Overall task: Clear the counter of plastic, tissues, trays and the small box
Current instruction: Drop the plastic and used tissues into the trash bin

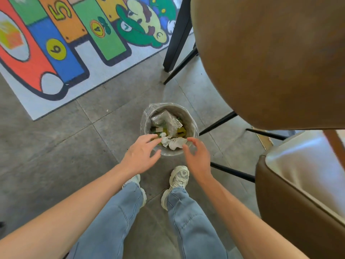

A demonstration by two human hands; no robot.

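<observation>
1. Head view, looking straight down: both hands hang over a small lined waste bin (pixel 194 126) standing on the tiled floor (pixel 56 146), the person's sneakers just behind it.
2. Left hand (pixel 141 156): grip spread open, fingers loosely splayed, nothing enclosed. Its fingertips reach the edge of the crumpled white tissues (pixel 173 143).
3. Right hand (pixel 197 157): grip likewise open, fingers curved and apart, holding nothing. The tissues lie just beyond its fingertips.
4. The tissues sit between the two grips, at the bin's near rim and above its contents. Whether they rest there or are dropping cannot be told.
5. Beyond the grips, deeper in the bin, lies clear crumpled plastic wrap (pixel 166 118) over mixed yellow and green scraps.
6. Judgement: the open hands flanking the wad suggest a release over the bin mouth, positioned so the tissues land inside.
7. No tabletop shows here; a brown chair (pixel 270 62) stands to the right of the grips.
</observation>
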